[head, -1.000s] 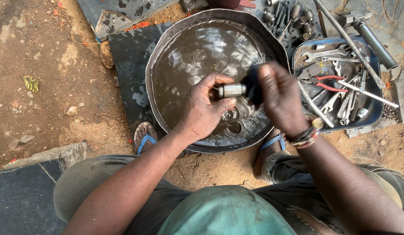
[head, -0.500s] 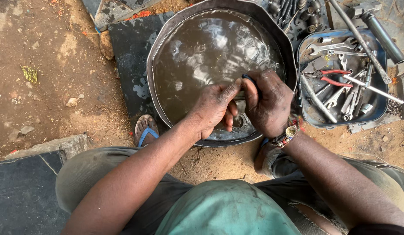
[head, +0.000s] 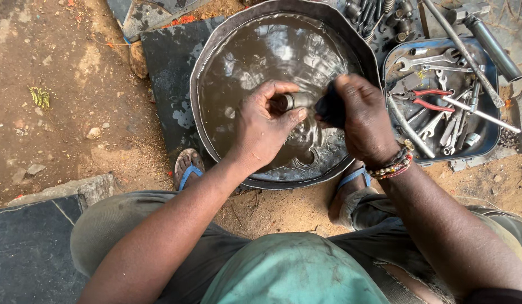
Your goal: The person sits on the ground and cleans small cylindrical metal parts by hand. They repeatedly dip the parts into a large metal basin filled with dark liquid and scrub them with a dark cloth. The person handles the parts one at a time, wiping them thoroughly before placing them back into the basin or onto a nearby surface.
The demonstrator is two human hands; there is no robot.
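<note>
- Pinching a short, grey metal cylinder [head: 295, 101] between thumb and fingertips, the left hand [head: 265, 129] holds the part just above the murky brown liquid in a wide, round, dark metal basin [head: 216, 45]; the fingers are clamped on the cylinder's left end, and that wet grip looks to me like the likeliest thing to fail.
- If the cylinder slips, it would drop into liquid too cloudy to see through, and finding it would mean groping among whatever lies on the bottom.
- The right hand [head: 359, 121] is closed around a small dark object [head: 328, 107] pressed against the cylinder's right end. It may be a brush or a rag; the fingers cover most of it, so I cannot tell which. A hard push from this side could knock the part out of the left hand's pinch.
- Both hands work near the basin's near rim, above a foot in a blue-strapped sandal [head: 187, 168]; a splash or a tilt of the basin could spill the dirty liquid onto the foot and the sandy ground.
- A blue rectangular tray of spanners and red-handled pliers [head: 486, 143] sits just beside the right forearm, touching or nearly touching the basin; a wide elbow swing might catch the long metal rods [head: 480, 114] lying across it and scatter tools.
</note>
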